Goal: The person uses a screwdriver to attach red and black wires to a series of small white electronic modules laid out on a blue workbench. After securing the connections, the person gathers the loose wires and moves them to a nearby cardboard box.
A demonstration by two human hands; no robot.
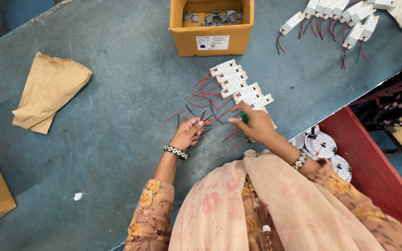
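- At the table's near edge: left hand (188, 132), fingers pinched shut on the ends of thin wires (196, 100), red and black, which fan out across the top.
- Right hand (253, 124): closed round a small green tool (244, 117), only its tip showing; what kind of tool cannot be told. It sits just beside the left hand, over the wire ends.
- Step, as judged: work on lead ends, one unit at a time. The next move would call for one lead held clear of the tangle and the green tip set squarely to it.
- Drivers (238, 86): small white plastic blocks, oblong, hard-edged, laid side by side in a slanting row just beyond the hands; the wires run from them.
- Second batch (345, 18): same white blocks with red and black tails, loosely spread at the far right, well apart.
- Carton (211, 39): open yellow cardboard box with a white label, small grey metal parts inside.
- Paper bag (47, 90): brown, crumpled, flat, far left.
- Table (117, 139): blue-grey, scuffed, matt.
- Red bin (373, 162): smooth wall, at the right; round white discs (322, 146) lie beside it.
- Bracelets on both wrists; patterned sleeves, pale shawl.
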